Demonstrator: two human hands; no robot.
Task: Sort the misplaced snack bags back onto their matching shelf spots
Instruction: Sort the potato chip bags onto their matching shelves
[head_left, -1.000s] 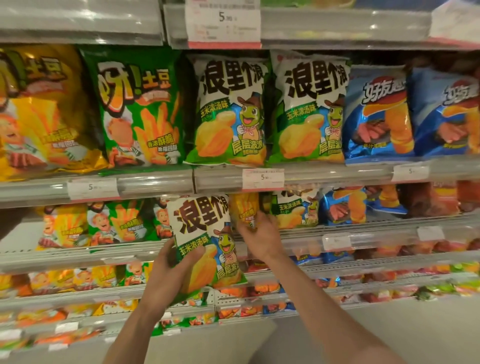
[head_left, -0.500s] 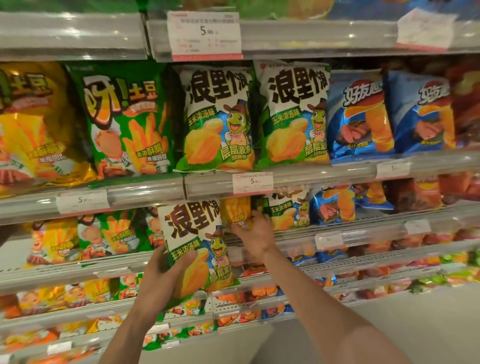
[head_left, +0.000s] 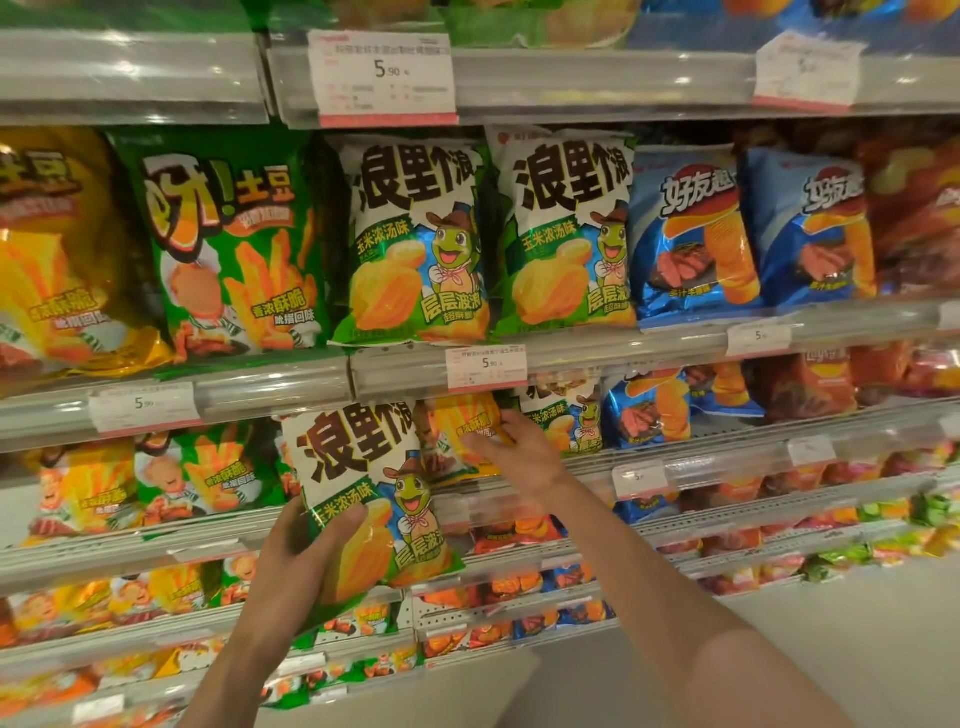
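My left hand (head_left: 306, 566) grips a green-and-white turtle snack bag (head_left: 363, 488) by its lower left corner and holds it upright in front of the second shelf. My right hand (head_left: 511, 452) reaches into that shelf and holds a yellow fries bag (head_left: 460, 434) by its right edge. The yellow bag stands between the held bag and another turtle bag (head_left: 563, 415) on the shelf. Two matching turtle bags (head_left: 415, 239) stand on the shelf above.
Green fries bags (head_left: 228, 244) and yellow fries bags (head_left: 47, 249) fill the upper shelf's left, blue bags (head_left: 691, 228) its right. Smaller yellow and green fries bags (head_left: 156, 478) stand on the second shelf's left. Price tags (head_left: 485, 366) line the rails. Lower shelves hold small packs.
The view has tilted a little upward, so shelves sit lower in frame. Both hands keep their holds; the right hand's fingers have closed further onto the yellow bag.
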